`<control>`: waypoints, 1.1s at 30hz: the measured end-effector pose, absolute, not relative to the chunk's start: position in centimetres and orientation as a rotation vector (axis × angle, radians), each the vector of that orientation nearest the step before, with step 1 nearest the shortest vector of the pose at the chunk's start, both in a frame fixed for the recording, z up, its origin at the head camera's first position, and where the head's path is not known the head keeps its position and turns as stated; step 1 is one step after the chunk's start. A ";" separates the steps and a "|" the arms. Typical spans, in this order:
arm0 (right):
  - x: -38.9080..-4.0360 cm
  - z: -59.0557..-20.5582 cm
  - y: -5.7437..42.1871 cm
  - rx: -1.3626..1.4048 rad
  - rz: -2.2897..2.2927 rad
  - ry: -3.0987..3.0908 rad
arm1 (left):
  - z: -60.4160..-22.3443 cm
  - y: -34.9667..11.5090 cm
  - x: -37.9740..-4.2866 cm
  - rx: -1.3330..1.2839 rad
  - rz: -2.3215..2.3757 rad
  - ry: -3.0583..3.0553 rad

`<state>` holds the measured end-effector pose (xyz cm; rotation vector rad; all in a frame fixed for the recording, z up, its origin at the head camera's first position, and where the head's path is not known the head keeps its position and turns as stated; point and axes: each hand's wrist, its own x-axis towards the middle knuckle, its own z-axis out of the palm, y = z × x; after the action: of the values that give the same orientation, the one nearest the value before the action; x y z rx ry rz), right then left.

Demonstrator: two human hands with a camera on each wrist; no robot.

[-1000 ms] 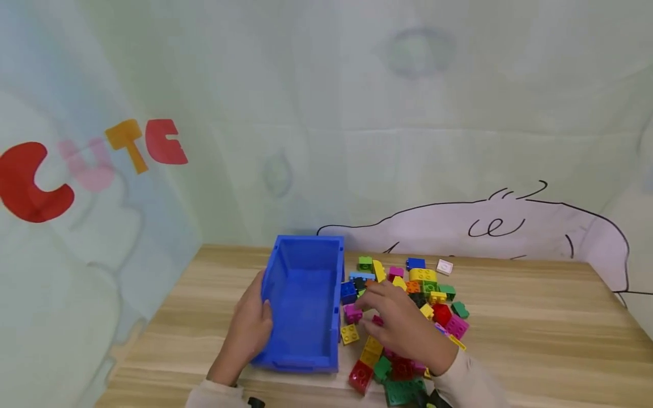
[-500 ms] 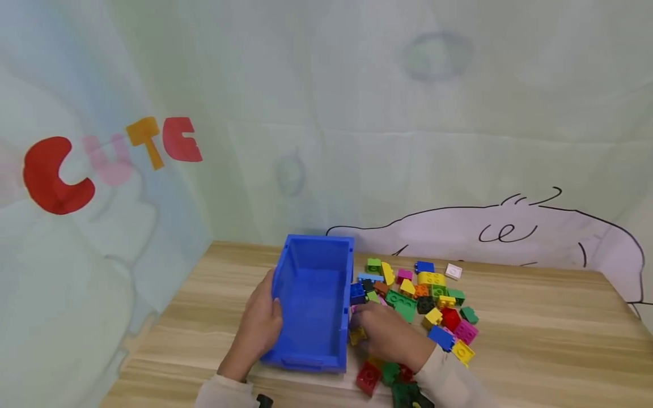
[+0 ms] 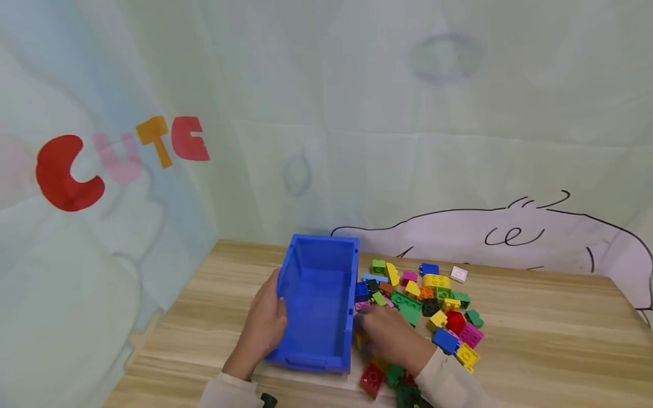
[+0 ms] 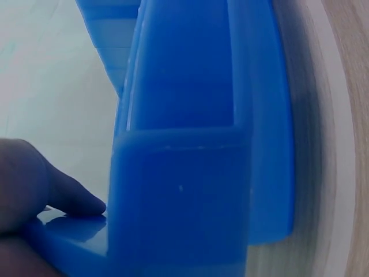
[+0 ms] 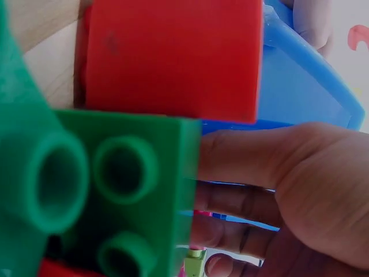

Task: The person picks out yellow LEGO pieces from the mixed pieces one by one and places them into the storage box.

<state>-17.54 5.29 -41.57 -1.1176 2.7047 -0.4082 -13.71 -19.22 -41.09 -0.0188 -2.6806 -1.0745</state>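
My left hand (image 3: 265, 320) grips the left wall of a blue plastic bin (image 3: 354, 340), thumb over the rim and fingers outside. In the left wrist view the thumb (image 4: 72, 193) lies on the blue edge. The bin's inside shows bare. My right hand (image 3: 390, 334) is low among toy building bricks, right against the bin's right wall. A yellow brick (image 3: 361, 340) peeks out below its fingers. In the right wrist view, a green brick (image 5: 138, 156) and a red brick (image 5: 173, 57) stand before the right hand (image 5: 311, 184) and hide its fingertips; I cannot tell what they hold.
Several mixed bricks lie right of the bin, such as a large green brick (image 3: 408, 309), a blue brick (image 3: 445, 341) and a white brick (image 3: 458, 274). The wooden table (image 3: 551, 340) ends at a printed cloth backdrop (image 3: 377, 170).
My right hand has come down from above the bricks to beside the bin's right wall, its fingers now lower. The left hand keeps its grip on the bin. The head view has shifted slightly.
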 end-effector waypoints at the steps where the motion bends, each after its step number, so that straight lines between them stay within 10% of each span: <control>1: -17.5 -41.6 5.3 -1.116 -0.414 2.704 | -41.1 -19.2 -13.7 -0.022 -1.074 -2.675; 33: -13.6 -34.0 3.6 -1.325 -0.797 2.898 | -41.1 -19.4 -14.0 0.249 -1.478 -2.466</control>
<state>-13.60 3.65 -33.97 -1.3249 2.8983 -0.7965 -14.02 -19.38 -41.13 0.2488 -2.4657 -1.4783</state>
